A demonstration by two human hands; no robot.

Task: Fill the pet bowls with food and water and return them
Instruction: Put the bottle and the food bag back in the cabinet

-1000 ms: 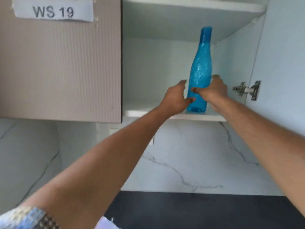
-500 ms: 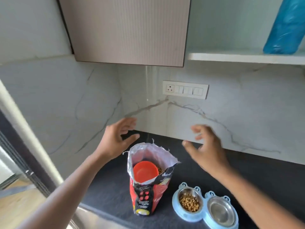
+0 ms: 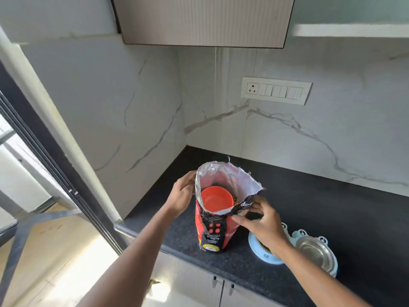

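Two hands are set at the food bag (image 3: 211, 229), upright on the counter (image 3: 309, 207): left hand (image 3: 180, 199) against its left rim, grip unclear; right hand (image 3: 260, 222) pinching the right rim. Bowl stand (image 3: 265, 257) lies just right, nearer the right hand.

One head-worn wide-angle camera gives the only view, so no part of the scene is shared with a second one. It looks forward and steeply down from above and behind both hands, whose forearms run up from the bottom edge toward the middle. The left hand (image 3: 181, 197) and right hand (image 3: 264, 224) sit close below the lens, just under the picture's centre, either side of the food bag (image 3: 212, 227). Beyond the hands the view faces the marble wall corner (image 3: 183, 120); above them it catches the cabinet underside (image 3: 203, 21). Straight lines bow near the edges.
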